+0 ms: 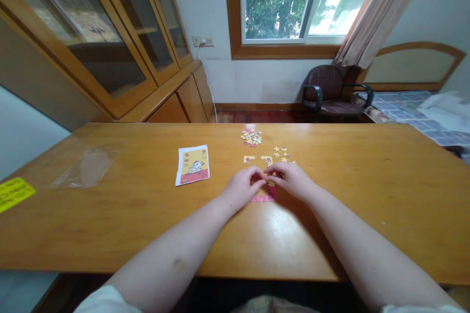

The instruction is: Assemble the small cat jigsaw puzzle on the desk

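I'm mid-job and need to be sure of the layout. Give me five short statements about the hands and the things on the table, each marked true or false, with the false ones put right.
1. The pile of loose puzzle pieces lies beyond the left hand and the right hand. True.
2. The two hands are spread wide apart. False: their fingertips are close together.
3. The clear plastic lies to the left of the picture card. True.
4. The picture card lies to the right of the right hand. False: it lies to the left of both hands.
5. The joined pink pieces lie nearer the person than the fingertips do. True.
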A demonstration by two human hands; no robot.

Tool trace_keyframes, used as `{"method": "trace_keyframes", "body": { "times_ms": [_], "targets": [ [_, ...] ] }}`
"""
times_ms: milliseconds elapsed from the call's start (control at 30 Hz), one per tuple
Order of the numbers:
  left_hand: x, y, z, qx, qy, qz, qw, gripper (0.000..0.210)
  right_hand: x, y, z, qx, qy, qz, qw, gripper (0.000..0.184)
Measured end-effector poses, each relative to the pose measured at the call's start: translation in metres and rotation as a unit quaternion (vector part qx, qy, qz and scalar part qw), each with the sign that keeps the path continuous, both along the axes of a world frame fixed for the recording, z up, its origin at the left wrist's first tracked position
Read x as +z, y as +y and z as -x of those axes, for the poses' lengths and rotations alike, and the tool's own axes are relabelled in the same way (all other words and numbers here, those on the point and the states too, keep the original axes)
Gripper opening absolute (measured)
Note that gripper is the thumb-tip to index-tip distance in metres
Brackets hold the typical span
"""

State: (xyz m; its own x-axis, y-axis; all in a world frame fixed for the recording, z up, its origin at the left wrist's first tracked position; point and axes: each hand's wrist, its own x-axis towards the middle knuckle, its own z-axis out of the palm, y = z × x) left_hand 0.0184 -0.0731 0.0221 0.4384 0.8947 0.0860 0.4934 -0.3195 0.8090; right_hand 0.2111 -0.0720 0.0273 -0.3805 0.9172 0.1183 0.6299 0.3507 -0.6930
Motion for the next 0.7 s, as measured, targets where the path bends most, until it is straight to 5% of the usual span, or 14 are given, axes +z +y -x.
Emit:
{"method": "trace_keyframes", "body": {
  "times_ms": [200, 267, 433, 700],
  "targets": [
    [-0.001, 0.011, 0.008, 0.019, -0.028, 0.062, 0.998, 0.017, 0.006, -0.004, 0.006, -0.043, -0.025, -0.011, 0.999, 0.017],
    [0.001, 0.018, 0.017, 0.044, -0.001, 0.069, 0.997, 0.032, 0.013, -0.009, 0.006, -0.015, -0.099, -0.040, 0.994, 0.018],
    [0.007, 0.033, 0.036, 0.079, 0.087, 0.088, 0.989, 0.017, 0.020, -0.029, 0.025, 0.120, -0.242, -0.034, 0.962, 0.036],
    [-0.001, 0.037, 0.037, 0.029, 0.112, 0.135, 0.984, 0.020, 0.012, -0.034, 0.042, 0.139, -0.286, -0.037, 0.947, 0.050]
  ]
}}
